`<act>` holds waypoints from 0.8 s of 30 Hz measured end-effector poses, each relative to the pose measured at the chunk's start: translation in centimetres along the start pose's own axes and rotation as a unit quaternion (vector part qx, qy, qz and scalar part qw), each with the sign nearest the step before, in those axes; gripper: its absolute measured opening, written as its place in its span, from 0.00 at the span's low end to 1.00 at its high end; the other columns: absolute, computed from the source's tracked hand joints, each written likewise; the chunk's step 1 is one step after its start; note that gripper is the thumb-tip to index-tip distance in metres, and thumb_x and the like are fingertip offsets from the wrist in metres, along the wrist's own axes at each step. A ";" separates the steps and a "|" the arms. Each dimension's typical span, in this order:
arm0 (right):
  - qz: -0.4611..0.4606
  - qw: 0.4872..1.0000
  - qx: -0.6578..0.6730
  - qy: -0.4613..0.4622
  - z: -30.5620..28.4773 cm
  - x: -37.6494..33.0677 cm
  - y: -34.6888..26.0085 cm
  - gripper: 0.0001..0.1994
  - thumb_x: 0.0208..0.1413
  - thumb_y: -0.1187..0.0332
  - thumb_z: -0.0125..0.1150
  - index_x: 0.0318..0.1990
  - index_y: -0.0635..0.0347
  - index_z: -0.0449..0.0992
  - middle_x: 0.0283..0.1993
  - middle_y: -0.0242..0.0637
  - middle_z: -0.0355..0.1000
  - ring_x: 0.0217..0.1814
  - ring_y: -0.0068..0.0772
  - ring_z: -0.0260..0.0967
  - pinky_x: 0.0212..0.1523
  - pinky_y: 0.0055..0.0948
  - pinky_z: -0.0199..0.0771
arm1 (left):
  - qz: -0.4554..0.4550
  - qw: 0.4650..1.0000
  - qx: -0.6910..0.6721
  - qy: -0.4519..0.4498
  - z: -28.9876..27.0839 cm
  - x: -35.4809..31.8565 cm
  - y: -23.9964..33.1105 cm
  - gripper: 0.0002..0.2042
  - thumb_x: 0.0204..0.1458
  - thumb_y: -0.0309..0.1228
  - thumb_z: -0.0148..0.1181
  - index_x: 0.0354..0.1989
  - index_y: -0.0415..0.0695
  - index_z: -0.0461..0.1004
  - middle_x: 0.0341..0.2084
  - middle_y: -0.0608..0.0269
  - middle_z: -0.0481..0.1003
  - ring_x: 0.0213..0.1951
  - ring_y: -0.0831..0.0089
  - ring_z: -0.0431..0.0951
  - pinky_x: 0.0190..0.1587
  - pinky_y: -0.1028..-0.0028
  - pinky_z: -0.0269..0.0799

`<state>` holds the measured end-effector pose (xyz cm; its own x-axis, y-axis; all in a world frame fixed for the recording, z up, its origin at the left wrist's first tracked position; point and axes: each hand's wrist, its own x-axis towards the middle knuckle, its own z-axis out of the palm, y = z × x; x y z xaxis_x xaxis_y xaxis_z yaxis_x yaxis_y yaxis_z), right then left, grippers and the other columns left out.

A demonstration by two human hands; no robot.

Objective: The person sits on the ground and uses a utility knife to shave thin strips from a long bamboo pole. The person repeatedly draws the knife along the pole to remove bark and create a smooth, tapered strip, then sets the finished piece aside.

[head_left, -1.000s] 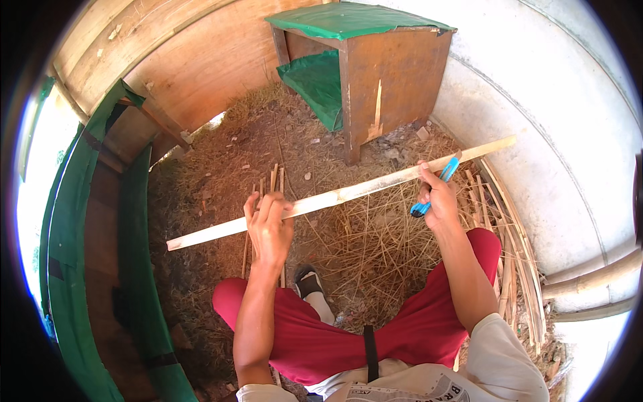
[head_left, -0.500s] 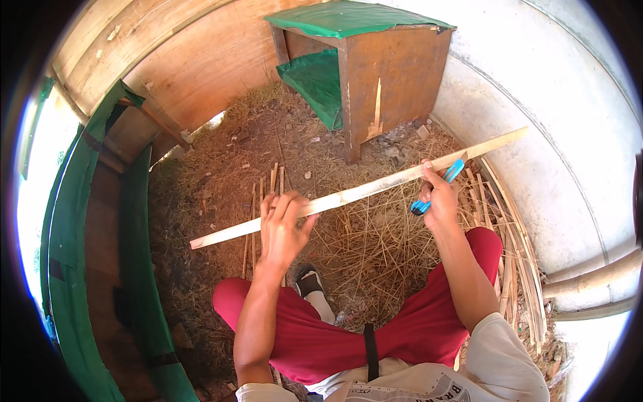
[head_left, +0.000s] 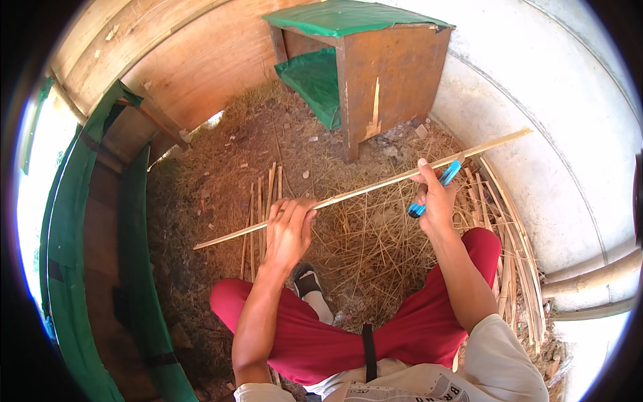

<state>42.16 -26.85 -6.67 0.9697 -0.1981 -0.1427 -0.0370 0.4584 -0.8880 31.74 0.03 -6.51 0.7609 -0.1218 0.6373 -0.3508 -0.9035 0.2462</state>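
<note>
A long pale bamboo strip [head_left: 375,187] runs from lower left to upper right above the straw-covered ground. My left hand [head_left: 289,228] grips the strip near its lower half, fingers curled over it. My right hand [head_left: 437,197] holds a blue-handled knife [head_left: 435,186] against the strip further up, thumb pressed on the strip. Below the hands are my knees in red trousers [head_left: 462,315].
Several thin bamboo slats [head_left: 261,208] lie on the ground left of centre, and more slats [head_left: 512,248] curve along the white wall at right. A brown wooden hutch with a green top [head_left: 375,60] stands at the back. Green boards [head_left: 87,268] edge the left side.
The bamboo strip has slid up and to the right through my hands; its lower end is now nearer my left hand. My left hand shifted slightly right.
</note>
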 end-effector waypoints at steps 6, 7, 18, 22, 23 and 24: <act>0.034 0.999 0.011 0.015 0.0 0.0 -0.1 0.16 0.54 0.59 0.73 0.33 0.58 0.71 0.25 0.40 0.74 0.14 0.15 0.52 0.16 0.19 0.51 | -0.070 0.996 -0.051 0.020 0.0 -0.2 0.2 0.10 0.52 0.17 0.63 0.41 0.42 0.76 0.33 0.55 0.81 0.37 0.55 0.81 0.54 0.59 0.69; 0.036 0.999 0.020 0.020 -0.1 0.0 0.0 0.16 0.54 0.58 0.73 0.33 0.57 0.72 0.24 0.39 0.74 0.14 0.15 0.52 0.17 0.19 0.50 | -0.084 0.994 -0.060 0.024 0.1 -0.1 0.4 0.10 0.52 0.17 0.63 0.42 0.42 0.76 0.33 0.55 0.81 0.37 0.54 0.81 0.54 0.59 0.69; 0.053 0.992 0.064 0.097 0.2 0.9 -3.0 0.21 0.50 0.53 0.76 0.36 0.58 0.74 0.23 0.32 0.67 0.15 0.16 0.52 0.16 0.19 0.52 | -0.098 0.991 -0.089 0.030 -0.5 2.7 2.9 0.08 0.56 0.23 0.63 0.43 0.43 0.77 0.32 0.53 0.81 0.37 0.51 0.79 0.55 0.59 0.67; 0.024 0.992 0.056 0.112 -0.2 1.4 -4.6 0.20 0.51 0.52 0.75 0.32 0.57 0.72 0.21 0.31 0.66 0.15 0.17 0.53 0.17 0.20 0.54 | -0.075 0.994 -0.071 0.026 -0.5 3.6 4.0 0.10 0.54 0.30 0.66 0.43 0.42 0.78 0.32 0.54 0.82 0.35 0.54 0.80 0.56 0.58 0.67; 0.021 0.992 0.058 0.112 -0.4 1.4 -5.0 0.20 0.51 0.52 0.75 0.29 0.55 0.71 0.21 0.30 0.65 0.15 0.17 0.53 0.17 0.20 0.54 | -0.048 0.995 -0.076 0.032 -0.6 3.9 4.3 0.13 0.52 0.33 0.68 0.44 0.42 0.78 0.33 0.55 0.82 0.37 0.56 0.80 0.56 0.58 0.67; 0.017 0.992 0.059 0.111 -0.6 1.5 -5.3 0.20 0.52 0.51 0.74 0.26 0.53 0.70 0.20 0.29 0.64 0.15 0.17 0.53 0.18 0.20 0.55 | -0.042 0.996 -0.071 0.024 -0.8 4.2 4.7 0.14 0.51 0.32 0.69 0.44 0.42 0.78 0.34 0.55 0.82 0.38 0.56 0.80 0.57 0.58 0.67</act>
<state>43.70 -30.08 -2.41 0.8905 -0.3611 -0.2768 -0.0277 0.5642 -0.8252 32.88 -4.36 -2.08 0.7656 -0.0254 0.6428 -0.3626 -0.8424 0.3986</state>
